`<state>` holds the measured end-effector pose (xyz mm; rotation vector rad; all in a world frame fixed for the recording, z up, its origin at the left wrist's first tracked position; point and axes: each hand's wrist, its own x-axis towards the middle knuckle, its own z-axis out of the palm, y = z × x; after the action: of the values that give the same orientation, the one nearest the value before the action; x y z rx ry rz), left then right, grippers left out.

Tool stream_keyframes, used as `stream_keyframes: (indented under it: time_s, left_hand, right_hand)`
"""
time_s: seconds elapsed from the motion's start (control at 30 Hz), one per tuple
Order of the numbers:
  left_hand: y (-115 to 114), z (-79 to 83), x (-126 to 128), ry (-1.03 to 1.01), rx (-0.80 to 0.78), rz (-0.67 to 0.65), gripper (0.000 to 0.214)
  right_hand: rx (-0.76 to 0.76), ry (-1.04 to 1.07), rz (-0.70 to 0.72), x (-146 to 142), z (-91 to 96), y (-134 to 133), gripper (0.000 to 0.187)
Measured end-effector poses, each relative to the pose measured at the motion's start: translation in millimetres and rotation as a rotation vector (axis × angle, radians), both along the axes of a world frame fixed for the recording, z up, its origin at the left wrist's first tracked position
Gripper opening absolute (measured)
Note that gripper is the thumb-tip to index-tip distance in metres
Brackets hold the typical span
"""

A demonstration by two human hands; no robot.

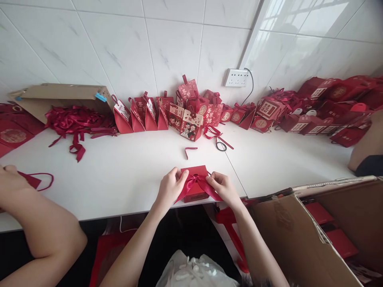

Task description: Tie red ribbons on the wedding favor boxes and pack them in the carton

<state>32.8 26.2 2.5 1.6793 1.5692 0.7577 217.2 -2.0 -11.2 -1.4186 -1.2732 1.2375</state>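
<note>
Dark red ribbons are heaped in the open cardboard box at the back left; red pieces are held in the large carton at right. At the near edge of the table, the red gift box is placed between both hands, its bow pinched on either side by the left hand and right hand.

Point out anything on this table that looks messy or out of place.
Two things: dark red ribbons spill in a tangle from the cardboard box at left onto the table, looking untidy. A bent dark red strip lies loose beyond the red box, odd because it sits alone.
</note>
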Motion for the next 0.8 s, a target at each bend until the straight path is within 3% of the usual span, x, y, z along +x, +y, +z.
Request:
stream_keyframes:
  time_s: [0.43, 0.67, 0.8]
  left_hand:
    - [-2, -27.3, 6, -0.284, 0.122, 0.043, 0.037]
    - [-1, -30.5, 12, -0.333, 0.147, 0.115, 0.035]
    - [5, -28.6, 11, -0.378, 0.119, 0.080, 0.039]
  right_hand:
    - [-0.012, 0.481, -0.011, 2, -22.6, 1, 0.041]
    - [0.033, 0.538, -0.066, -9, -30.4, 6, 0.044]
    - [0.086, 0.470, -0.138, -5, -28.3, 7, 0.040]
